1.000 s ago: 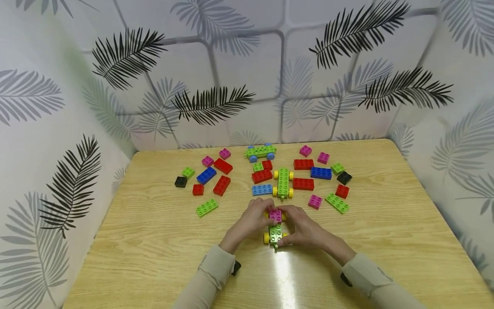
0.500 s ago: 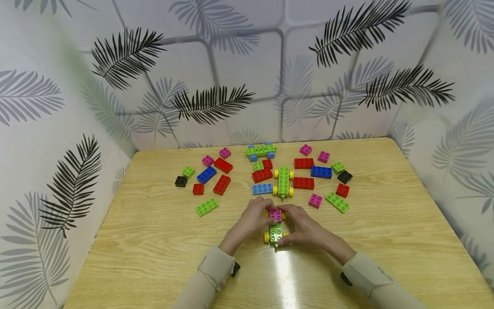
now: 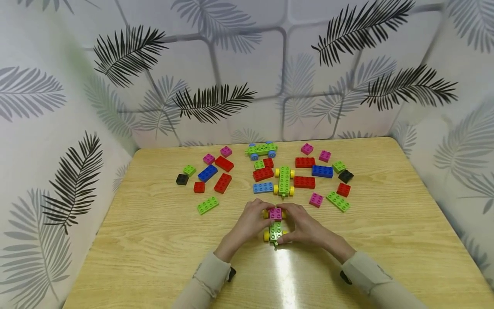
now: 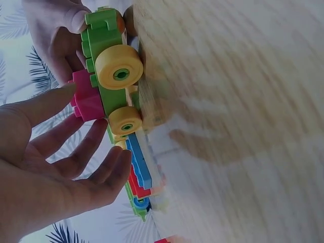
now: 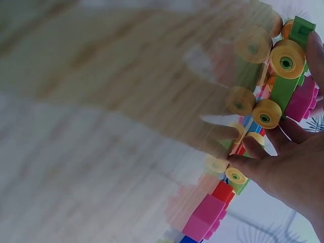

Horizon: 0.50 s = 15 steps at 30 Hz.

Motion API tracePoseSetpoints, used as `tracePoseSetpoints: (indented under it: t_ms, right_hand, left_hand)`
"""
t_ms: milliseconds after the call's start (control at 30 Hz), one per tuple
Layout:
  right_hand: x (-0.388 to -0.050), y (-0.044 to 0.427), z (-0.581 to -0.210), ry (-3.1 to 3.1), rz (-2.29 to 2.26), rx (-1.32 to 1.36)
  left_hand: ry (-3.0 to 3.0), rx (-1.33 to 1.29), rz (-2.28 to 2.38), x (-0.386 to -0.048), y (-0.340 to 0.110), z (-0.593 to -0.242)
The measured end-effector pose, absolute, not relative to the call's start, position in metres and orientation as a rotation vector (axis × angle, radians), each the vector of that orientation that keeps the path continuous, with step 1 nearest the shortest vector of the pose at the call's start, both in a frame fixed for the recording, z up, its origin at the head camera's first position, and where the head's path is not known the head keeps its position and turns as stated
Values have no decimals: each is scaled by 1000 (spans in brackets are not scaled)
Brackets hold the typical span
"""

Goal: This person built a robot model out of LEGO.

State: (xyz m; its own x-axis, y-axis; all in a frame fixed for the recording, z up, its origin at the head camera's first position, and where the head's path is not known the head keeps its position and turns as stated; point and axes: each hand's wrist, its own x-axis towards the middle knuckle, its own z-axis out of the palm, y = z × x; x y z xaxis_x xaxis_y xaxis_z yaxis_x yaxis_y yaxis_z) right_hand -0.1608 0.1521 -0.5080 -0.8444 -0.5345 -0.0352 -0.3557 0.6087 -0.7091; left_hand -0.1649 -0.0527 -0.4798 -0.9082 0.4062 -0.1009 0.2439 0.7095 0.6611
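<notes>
In the head view a green wheeled base (image 3: pixel 275 234) with yellow wheels stands near the table's middle, a pink brick (image 3: pixel 275 213) on its far end. The left hand (image 3: pixel 248 221) lies along its left side, thumb and fingers about the pink brick. From the right, the right hand (image 3: pixel 306 225) holds the base, thumb at the near end and fingers at the far end. The left wrist view shows the left hand (image 4: pixel 55 147) with its thumb at the pink brick (image 4: pixel 91 101). In the right wrist view the right hand's (image 5: pixel 293 162) fingers reach the base (image 5: pixel 284 91).
Beyond the hands stand another green base with yellow wheels (image 3: pixel 284 182) and one with blue wheels (image 3: pixel 261 150). A light blue brick (image 3: pixel 263 188) and red bricks (image 3: pixel 263 174) lie beside them. Several loose bricks lie left and right, among them a green plate (image 3: pixel 208 205) and a pink brick (image 3: pixel 316 199).
The left thumb has shifted slightly left, so more of the pink brick's top shows. The right hand and the green base stay in place.
</notes>
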Motion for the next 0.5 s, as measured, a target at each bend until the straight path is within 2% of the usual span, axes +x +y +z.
tracePoseSetpoints:
  t_ms: [267,500]
  right_hand:
    - [-162,151,-507,2581,-1055,-717]
    - [-161,151,-505,2580,-1043,-718]
  left_hand:
    - [2716,486,1042,-163,-62,-473]
    - [2850,355,976,-169,-99,-466]
